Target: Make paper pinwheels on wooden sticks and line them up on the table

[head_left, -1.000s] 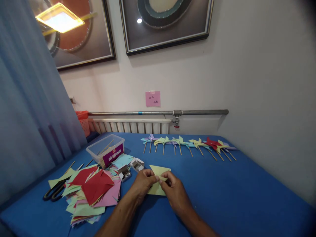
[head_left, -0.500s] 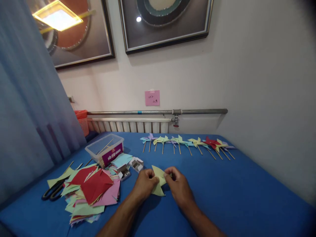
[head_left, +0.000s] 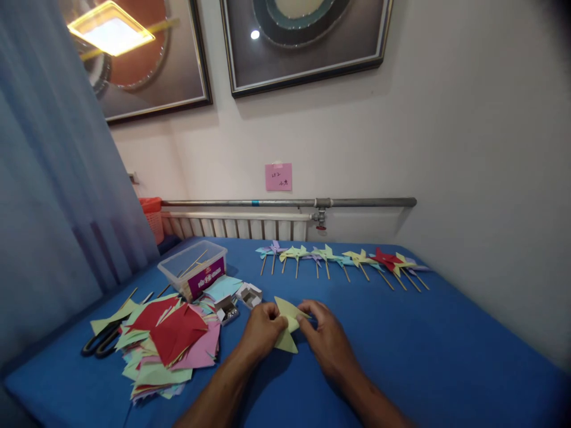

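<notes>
Both my hands pinch a partly folded light green paper piece (head_left: 286, 324) just above the blue table (head_left: 428, 356). My left hand (head_left: 263, 329) grips its left side with fingers curled. My right hand (head_left: 326, 340) holds its right side, thumb and fingers pressed on the fold. The paper's points stick out upward and downward between the hands. A heap of coloured paper squares (head_left: 167, 345) lies to the left of my left forearm.
A row of several finished paper pinwheels on sticks (head_left: 343, 261) lies at the table's far side. A clear plastic box with sticks (head_left: 194, 271), small open boxes (head_left: 241, 300) and black scissors (head_left: 100, 343) lie at the left. A curtain hangs on the left, a radiator behind.
The flat green sheet has been folded inward into a pointed shape between my hands. Both hands stayed in nearly the same place on the table.
</notes>
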Tool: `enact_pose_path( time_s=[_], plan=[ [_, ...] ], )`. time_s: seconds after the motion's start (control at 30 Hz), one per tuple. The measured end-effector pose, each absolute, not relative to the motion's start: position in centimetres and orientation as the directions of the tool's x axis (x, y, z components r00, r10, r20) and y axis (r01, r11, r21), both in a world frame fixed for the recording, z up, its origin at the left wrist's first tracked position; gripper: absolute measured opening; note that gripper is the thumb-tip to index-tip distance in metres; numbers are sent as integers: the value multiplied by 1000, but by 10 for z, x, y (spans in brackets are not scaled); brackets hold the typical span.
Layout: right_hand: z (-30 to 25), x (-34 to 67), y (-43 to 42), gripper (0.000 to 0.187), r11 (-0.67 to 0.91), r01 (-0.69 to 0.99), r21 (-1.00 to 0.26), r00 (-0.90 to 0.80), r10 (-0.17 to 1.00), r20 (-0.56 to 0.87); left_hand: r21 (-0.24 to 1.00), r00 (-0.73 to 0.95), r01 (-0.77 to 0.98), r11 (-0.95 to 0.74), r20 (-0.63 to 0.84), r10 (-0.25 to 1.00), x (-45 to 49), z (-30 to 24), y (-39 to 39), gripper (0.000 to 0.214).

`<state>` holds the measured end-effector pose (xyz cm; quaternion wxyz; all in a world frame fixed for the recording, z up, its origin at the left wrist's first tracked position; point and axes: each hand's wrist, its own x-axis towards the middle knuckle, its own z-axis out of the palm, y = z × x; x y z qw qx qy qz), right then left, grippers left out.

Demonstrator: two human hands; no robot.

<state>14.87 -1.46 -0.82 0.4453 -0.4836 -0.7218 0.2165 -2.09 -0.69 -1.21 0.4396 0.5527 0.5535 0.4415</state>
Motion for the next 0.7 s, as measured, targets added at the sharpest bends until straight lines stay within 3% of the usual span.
enact_pose_path(
  time_s=[0.17, 0.37, 0.5, 0.7],
  plan=[
    [-13, 147, -14, 11, 488, 588, -645, -133, 845, 518, 940, -2, 336, -58, 62, 998, -19, -19, -7, 17],
    [-12, 143, -24, 11, 609, 577, -545, -328, 783, 528, 973, -7, 232, 8, -7, 1000, -22, -22, 0, 19],
    [-6, 148, -23, 21, 612, 525, -592, -370, 790, 489, 985, 19, 170, 43, -47, 999, -26, -17, 0, 18],
    [-2, 148, -19, 9, 472, 504, -724, -271, 882, 386, 986, 85, 157, 63, -77, 993, -25, -10, -6, 18]
  ],
)
